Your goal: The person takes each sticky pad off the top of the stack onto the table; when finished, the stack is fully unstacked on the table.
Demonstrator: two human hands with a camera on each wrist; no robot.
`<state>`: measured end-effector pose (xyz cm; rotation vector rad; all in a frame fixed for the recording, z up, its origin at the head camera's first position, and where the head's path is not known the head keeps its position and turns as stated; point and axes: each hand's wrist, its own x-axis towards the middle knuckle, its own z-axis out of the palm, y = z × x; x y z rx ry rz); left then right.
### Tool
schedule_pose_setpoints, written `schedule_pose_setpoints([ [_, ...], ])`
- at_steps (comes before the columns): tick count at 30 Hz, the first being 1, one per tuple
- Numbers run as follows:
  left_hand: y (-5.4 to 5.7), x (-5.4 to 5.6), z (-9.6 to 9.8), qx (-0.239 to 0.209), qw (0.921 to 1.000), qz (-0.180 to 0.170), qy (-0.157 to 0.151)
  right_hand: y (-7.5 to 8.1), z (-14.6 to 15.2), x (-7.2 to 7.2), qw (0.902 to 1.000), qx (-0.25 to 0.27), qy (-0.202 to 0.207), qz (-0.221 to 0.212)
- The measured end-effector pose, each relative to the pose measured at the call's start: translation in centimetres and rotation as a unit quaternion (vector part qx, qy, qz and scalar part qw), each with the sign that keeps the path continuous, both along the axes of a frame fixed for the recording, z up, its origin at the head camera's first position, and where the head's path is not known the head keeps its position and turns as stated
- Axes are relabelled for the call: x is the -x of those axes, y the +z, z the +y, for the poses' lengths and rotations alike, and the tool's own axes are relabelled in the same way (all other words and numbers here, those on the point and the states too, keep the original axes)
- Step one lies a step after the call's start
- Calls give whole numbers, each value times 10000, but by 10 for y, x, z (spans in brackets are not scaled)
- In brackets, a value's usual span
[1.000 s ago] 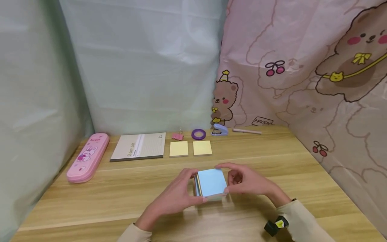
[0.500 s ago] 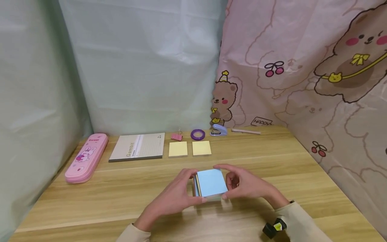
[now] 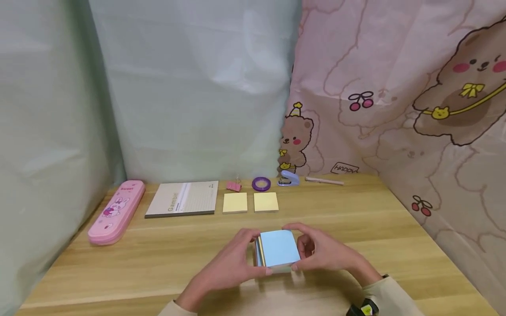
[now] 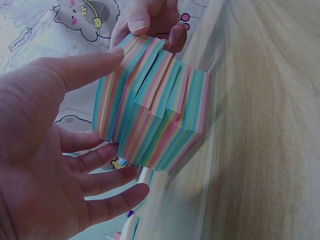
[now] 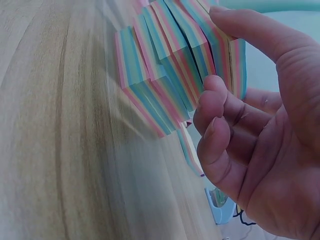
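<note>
A tall stack of sticky note pads [image 3: 280, 248], blue on top with striped multicoloured sides, stands near the front of the table. My left hand [image 3: 229, 265] pinches its left side, thumb at the front corner and index finger at the back. Across from it, my right hand [image 3: 326, 252] pinches the right side between thumb and index finger. In the left wrist view the pads [image 4: 155, 105] sit unevenly, some layers jutting out. The other left fingers [image 4: 107, 205] are spread beside the stack. Curled lower fingers [image 5: 215, 140] of the right hand show in the right wrist view.
Two yellow sticky note pads [image 3: 235, 202] lie side by side behind the stack. Along the back are a pink binder clip [image 3: 234, 186], purple tape roll [image 3: 257, 189], blue stapler [image 3: 290, 178] and pen [image 3: 325, 181]. A notebook [image 3: 182, 198] and pink pencil case [image 3: 117, 212] lie left.
The head view has tilted up slightly, so everything appears lower. Both hands keep holding the stack in nearly the same place; the right thumb has shifted slightly along its front edge.
</note>
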<state>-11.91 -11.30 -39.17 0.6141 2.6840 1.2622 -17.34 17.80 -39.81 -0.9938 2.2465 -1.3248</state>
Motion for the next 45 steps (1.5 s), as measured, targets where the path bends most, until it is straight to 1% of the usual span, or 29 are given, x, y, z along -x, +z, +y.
schedule_pose_setpoints([
  [6, -3, -2, 0, 38, 10000, -23, 5, -3, 0, -3, 9999, 104, 34, -101],
  [12, -3, -1, 0, 4, 10000, 22, -8, -4, 1, 0, 9999, 93, 2, -122],
  [15, -4, 1, 0, -7, 10000, -52, 16, -4, 3, 2, 9997, 131, -32, -201],
  [19, -4, 2, 0, -16, 9998, -180, 54, -6, 4, 5, 9984, 357, -32, -436],
  [23, -4, 2, -1, -20, 9998, -202, 31, -7, 6, 6, 9955, 664, 37, -680],
  [27, -5, 3, 0, -17, 9997, -227, 22, -7, 10, 8, 9934, 837, 27, -781],
  [31, -6, 3, 0, 6, 9998, -190, 12, -5, 17, 12, 9933, 857, -207, -744],
  [35, -7, 2, 0, 46, 9999, -137, 28, -7, 26, 21, 9931, 845, -540, -609],
  [40, -7, 1, 0, 59, 9999, -95, 27, -15, 38, 37, 9903, 726, -1082, -490],
  [42, -8, 1, 0, 60, 10000, -76, 23, -18, 41, 44, 9885, 617, -1285, -508],
  [45, -8, 1, 0, 56, 10000, -52, 23, -22, 45, 55, 9862, 474, -1477, -572],
])
